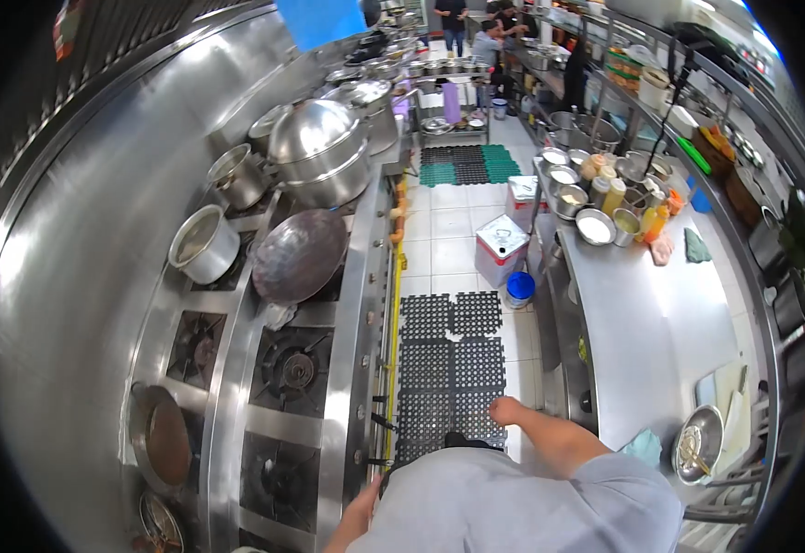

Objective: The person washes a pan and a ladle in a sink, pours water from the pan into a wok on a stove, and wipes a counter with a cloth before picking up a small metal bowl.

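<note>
My right hand (505,410) hangs over the black rubber mat in the aisle, its fingers curled in and nothing showing in them. Low by the stove's front edge is my left hand (363,507), partly cut off by my shirt; its fingers are hard to make out. Beside it runs the steel stove (333,405) with several burners. A bare burner (298,369) lies ahead of that hand. A large dark wok (299,256) is tilted on a farther burner, with a crumpled cloth (280,316) at its near edge.
Pots and a domed steamer (319,152) crowd the stove's far end. A steel counter (651,323) on the right carries sauce bottles, bowls of white powder and a mixing bowl (697,444). Square tins (502,249) and a blue-lidded tub (519,288) narrow the aisle. Several people stand far off.
</note>
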